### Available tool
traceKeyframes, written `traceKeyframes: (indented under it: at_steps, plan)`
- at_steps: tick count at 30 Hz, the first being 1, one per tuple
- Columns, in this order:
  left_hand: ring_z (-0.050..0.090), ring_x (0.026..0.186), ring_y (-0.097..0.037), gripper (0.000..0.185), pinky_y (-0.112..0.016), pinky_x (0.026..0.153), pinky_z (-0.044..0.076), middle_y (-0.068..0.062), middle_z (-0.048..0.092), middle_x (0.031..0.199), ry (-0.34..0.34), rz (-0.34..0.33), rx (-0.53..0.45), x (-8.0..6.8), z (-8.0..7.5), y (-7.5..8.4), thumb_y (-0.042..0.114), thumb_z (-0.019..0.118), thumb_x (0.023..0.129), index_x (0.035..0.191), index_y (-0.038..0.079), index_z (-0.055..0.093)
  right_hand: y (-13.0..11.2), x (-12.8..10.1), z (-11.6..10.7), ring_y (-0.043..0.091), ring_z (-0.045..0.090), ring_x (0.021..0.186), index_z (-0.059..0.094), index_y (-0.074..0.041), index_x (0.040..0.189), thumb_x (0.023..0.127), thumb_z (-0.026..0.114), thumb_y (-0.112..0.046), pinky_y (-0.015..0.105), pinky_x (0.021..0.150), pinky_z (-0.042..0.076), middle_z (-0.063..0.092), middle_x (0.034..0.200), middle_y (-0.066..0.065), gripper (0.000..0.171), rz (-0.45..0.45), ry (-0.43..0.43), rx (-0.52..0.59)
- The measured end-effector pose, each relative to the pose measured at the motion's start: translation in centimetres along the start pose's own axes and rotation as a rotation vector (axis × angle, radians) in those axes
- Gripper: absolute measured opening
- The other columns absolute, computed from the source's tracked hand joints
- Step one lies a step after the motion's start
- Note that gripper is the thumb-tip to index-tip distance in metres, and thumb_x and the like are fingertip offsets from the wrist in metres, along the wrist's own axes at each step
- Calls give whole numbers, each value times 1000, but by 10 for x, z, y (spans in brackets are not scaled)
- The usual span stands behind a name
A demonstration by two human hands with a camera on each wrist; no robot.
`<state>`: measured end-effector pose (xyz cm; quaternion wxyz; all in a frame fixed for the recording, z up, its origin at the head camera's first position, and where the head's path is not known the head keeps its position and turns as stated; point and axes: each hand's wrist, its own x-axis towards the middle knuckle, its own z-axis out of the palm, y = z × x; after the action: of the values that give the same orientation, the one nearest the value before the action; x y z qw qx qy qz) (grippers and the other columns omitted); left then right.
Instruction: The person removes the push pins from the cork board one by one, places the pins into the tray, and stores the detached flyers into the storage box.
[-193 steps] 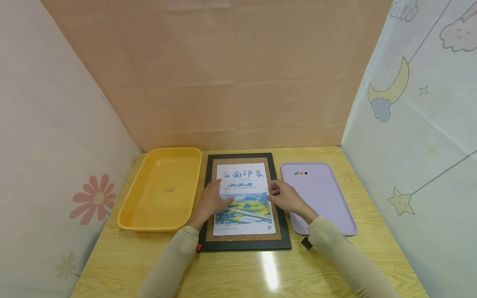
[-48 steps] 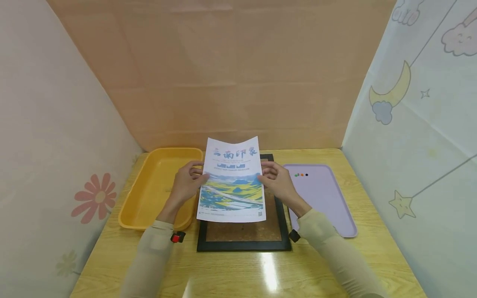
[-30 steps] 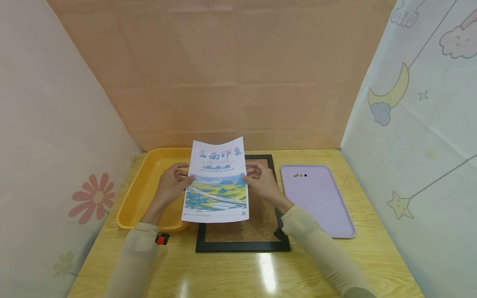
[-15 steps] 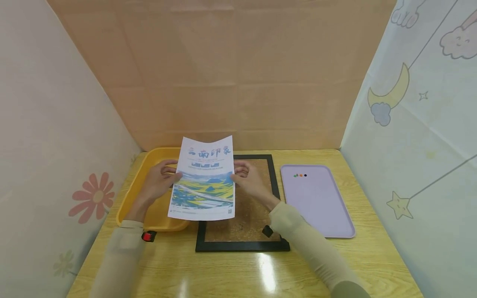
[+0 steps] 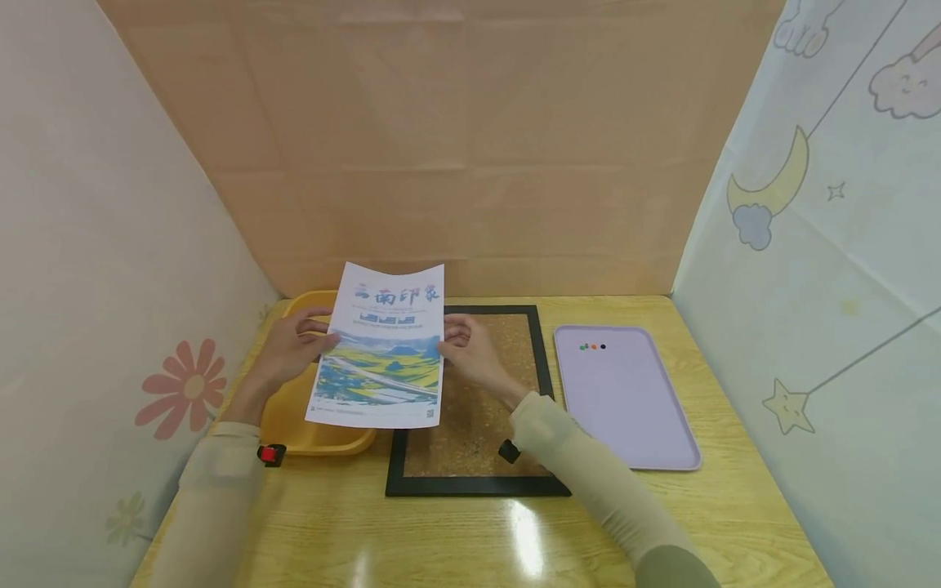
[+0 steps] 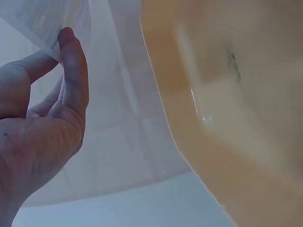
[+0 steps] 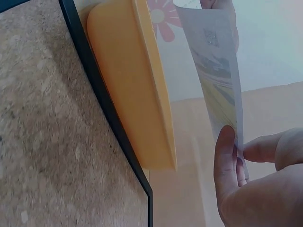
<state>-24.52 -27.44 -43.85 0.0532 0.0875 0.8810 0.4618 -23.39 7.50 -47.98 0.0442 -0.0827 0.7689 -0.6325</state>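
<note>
A printed poster, with blue lettering above a green and yellow landscape, is held up between both hands and bends slightly. My left hand pinches its left edge between thumb and fingers. On the opposite edge, my right hand has the same kind of pinch, clear in the right wrist view, where the poster appears edge-on. Below the sheet lie the right part of a yellow tray and the left part of a black-framed cork board, both partly covered by it in the head view.
To the right of the board lies a lilac tray with several small coloured pins near its far edge. Everything rests on a wood-grain table between patterned side walls and a tan back wall.
From lying flat on the cork board, the poster was lifted by both hands and carried left, partly over the yellow tray. The board and trays stayed in place.
</note>
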Motion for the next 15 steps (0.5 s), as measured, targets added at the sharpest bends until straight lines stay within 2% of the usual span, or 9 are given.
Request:
traceKeyframes:
  at_steps: [5, 9, 15]
  plan:
    - [78, 122, -43, 65, -19, 85, 66, -31, 69, 146, -25, -1, 14, 4, -10, -9, 22, 72, 113, 169, 5, 45, 0, 7, 11, 29, 78, 112, 58, 0, 156, 106, 75, -6, 30, 91, 66, 74, 128, 23, 53, 6, -3, 6]
    - [78, 122, -43, 66, -18, 85, 66, -30, 69, 146, -33, -4, 38, 5, -18, -15, 22, 72, 113, 170, 5, 44, 0, 10, 21, 30, 79, 109, 60, 1, 153, 104, 75, -4, 31, 88, 67, 75, 123, 24, 52, 0, -3, 10]
    - [77, 120, -40, 68, -20, 85, 67, -30, 66, 147, -65, -20, 42, 6, -27, -23, 21, 74, 112, 170, 3, 43, 0, 15, 37, 35, 78, 113, 60, 2, 153, 104, 74, -5, 32, 90, 67, 75, 125, 24, 51, 10, -11, -45]
